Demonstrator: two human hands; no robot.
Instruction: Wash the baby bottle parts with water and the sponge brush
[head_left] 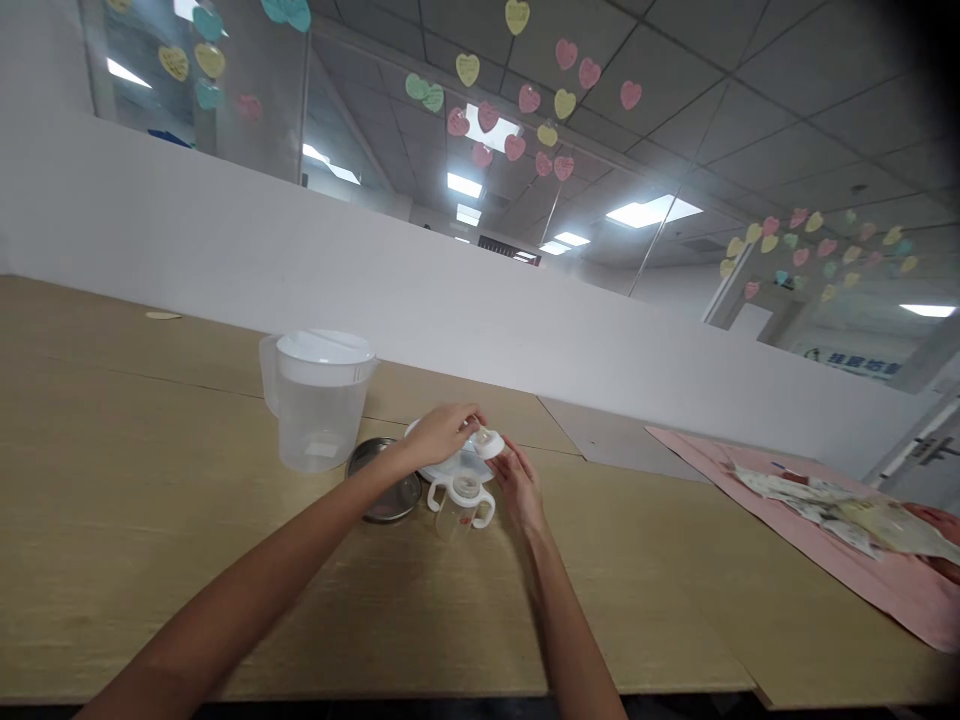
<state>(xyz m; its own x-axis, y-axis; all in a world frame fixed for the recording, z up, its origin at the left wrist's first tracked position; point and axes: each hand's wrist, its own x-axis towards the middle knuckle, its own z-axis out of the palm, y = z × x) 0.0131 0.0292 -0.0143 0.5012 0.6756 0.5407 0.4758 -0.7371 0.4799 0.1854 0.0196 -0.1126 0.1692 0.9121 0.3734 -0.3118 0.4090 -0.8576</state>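
A small clear baby bottle (461, 506) with two white handles stands open on the wooden table (150, 480). Just above it, my left hand (441, 432) pinches a white nipple cap (487, 442), fingers closed on its top. My right hand (519, 482) touches the same cap from the right side, its fingers partly curled. Behind the hands lies a white dish or lid (450, 462), mostly hidden by them.
A large clear plastic pitcher (319, 398) with a white lid stands left of the hands. A round metal lid (382, 482) lies flat beside the bottle. A pink cloth (817, 540) with papers and packets covers the table's right side. A white partition wall runs behind.
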